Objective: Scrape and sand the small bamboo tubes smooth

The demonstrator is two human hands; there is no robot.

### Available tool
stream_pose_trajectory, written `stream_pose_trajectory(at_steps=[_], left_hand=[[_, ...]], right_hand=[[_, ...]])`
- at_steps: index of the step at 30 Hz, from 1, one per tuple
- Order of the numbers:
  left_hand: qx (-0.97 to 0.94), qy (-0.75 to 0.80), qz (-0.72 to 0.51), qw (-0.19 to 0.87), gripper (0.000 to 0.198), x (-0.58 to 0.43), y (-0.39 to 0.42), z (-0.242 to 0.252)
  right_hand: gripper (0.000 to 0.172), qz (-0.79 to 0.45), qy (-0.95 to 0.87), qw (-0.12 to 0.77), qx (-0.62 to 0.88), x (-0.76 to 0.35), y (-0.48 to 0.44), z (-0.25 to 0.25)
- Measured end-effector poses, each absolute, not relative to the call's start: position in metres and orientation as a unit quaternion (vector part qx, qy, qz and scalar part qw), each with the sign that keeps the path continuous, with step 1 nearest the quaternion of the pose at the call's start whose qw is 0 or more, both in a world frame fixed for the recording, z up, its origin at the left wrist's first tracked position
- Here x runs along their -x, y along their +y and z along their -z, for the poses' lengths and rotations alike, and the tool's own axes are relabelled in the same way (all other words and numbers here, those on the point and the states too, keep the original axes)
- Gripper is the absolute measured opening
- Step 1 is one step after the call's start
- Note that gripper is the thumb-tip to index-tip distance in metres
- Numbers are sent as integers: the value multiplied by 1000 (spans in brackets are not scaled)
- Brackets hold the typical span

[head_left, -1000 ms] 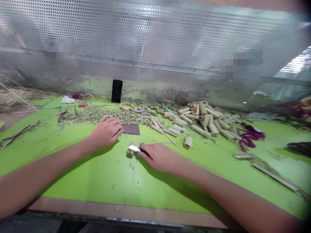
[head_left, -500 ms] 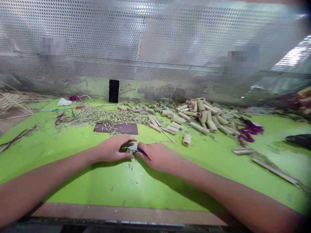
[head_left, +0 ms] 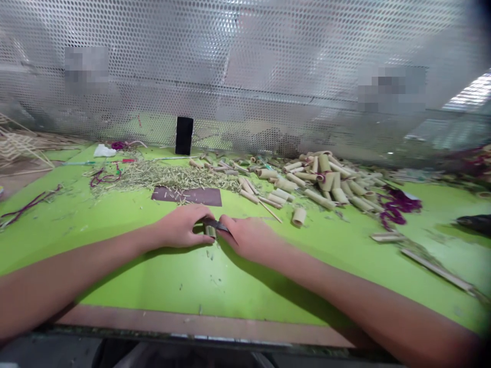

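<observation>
While pinching a bamboo tube [head_left: 210, 232] from 9 o'clock with left fingers [head_left: 197, 215], pressing a knife [head_left: 217, 224] against it from 3 o'clock with right fingers [head_left: 227, 226].

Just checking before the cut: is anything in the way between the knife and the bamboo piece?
Nothing visible: the knife in the right hand seems to lie directly on the bamboo piece, which the left hand holds.

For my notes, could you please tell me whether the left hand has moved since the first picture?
Yes: the left hand has drawn back off the dark mat, toward the person, and now grips the bamboo tube.
</observation>
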State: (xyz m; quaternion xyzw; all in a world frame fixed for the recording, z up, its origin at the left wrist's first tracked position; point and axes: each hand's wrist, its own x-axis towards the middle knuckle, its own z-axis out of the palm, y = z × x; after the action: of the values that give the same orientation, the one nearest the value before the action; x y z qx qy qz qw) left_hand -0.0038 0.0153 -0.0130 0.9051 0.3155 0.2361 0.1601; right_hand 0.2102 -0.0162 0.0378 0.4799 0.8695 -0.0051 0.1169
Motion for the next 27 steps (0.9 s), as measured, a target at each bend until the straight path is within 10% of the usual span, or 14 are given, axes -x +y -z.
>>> stream_pose_trajectory(at_steps=[27], left_hand=[[-928,264,-230,129,43,13,20,17]], right_hand=[[31,66,888,110,-441,-223,-11,-41]])
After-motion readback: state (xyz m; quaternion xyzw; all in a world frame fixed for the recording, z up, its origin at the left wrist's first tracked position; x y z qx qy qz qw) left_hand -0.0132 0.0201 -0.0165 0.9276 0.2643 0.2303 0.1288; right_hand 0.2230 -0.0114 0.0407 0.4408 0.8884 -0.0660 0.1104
